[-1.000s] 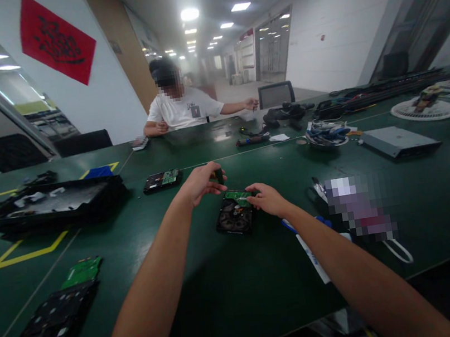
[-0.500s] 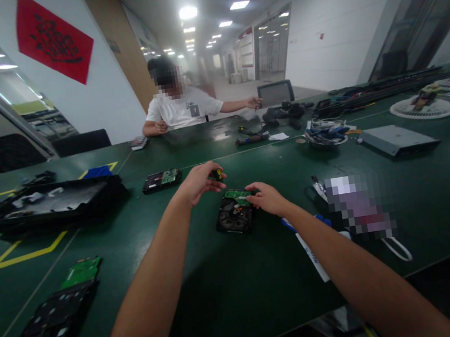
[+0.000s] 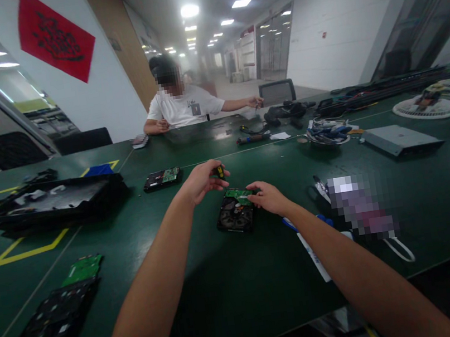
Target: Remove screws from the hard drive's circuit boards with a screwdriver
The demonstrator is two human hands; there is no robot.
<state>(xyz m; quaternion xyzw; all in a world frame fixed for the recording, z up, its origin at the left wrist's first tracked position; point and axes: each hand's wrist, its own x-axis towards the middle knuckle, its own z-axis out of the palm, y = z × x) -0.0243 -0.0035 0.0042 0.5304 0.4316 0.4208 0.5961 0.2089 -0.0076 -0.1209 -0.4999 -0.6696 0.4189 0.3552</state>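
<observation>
A hard drive (image 3: 235, 216) lies on the green table in front of me, its green circuit board (image 3: 240, 195) facing up at the far end. My left hand (image 3: 206, 181) is closed around a small screwdriver (image 3: 220, 171) with a yellow and black handle, held over the drive's far edge. The screwdriver's tip is too small to make out. On the drive's right side, my right hand (image 3: 269, 197) has its thumb and fingers against the edge by the circuit board, steadying it.
Another hard drive (image 3: 162, 179) lies to the left, beyond it a black tray (image 3: 61, 201). More drives (image 3: 41, 325) lie near left. At right are a grey metal box (image 3: 402, 140), a cable bundle (image 3: 328, 132) and a blurred pouch (image 3: 361, 204). A person (image 3: 186, 106) sits opposite.
The view has shifted slightly. My left hand and the screwdriver have tilted a little; my right hand stays on the hard drive's edge.
</observation>
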